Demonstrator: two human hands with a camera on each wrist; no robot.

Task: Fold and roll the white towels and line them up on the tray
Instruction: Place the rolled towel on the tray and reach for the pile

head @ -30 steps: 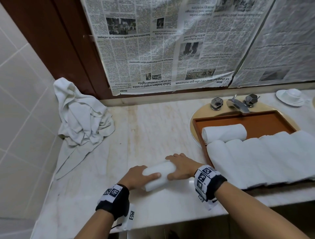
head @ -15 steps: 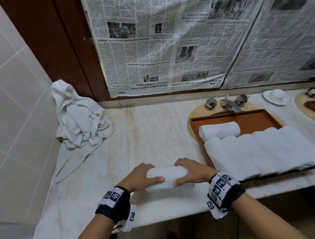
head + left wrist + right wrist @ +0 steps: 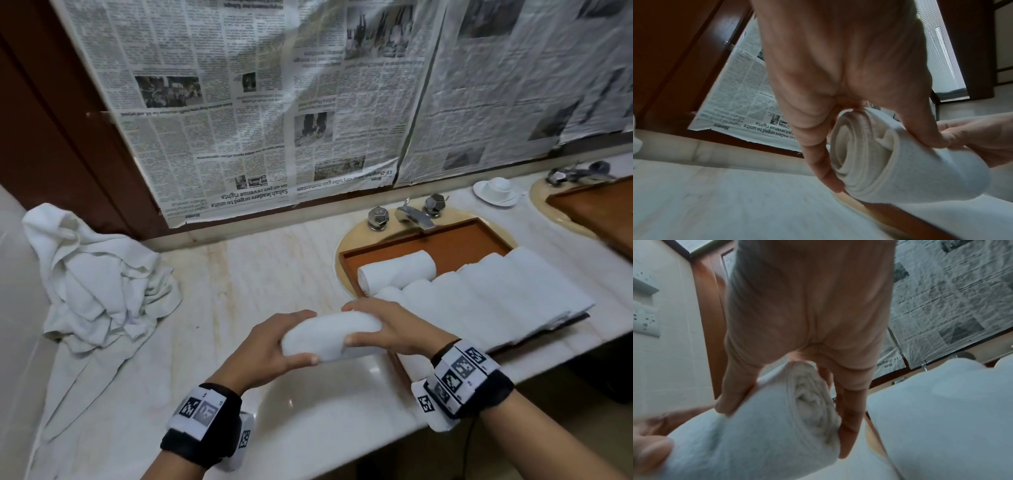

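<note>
A rolled white towel hangs just above the marble counter, held at both ends. My left hand grips its left end, thumb below and fingers over the top. My right hand grips the right end the same way. Right of the hands, the brown wooden tray lies over the sink and holds several rolled towels in a row, plus one roll laid crosswise behind them. A heap of loose white towels lies at the counter's left end.
Faucet and two knobs stand behind the tray. A white cup on a saucer sits further right, beside a second sink with another tray. Newspaper covers the wall behind. The counter's front edge runs under my wrists.
Both hands have lifted the rolled towel off the counter and carried it right, close to the tray's left edge. The view has swung to the right.
</note>
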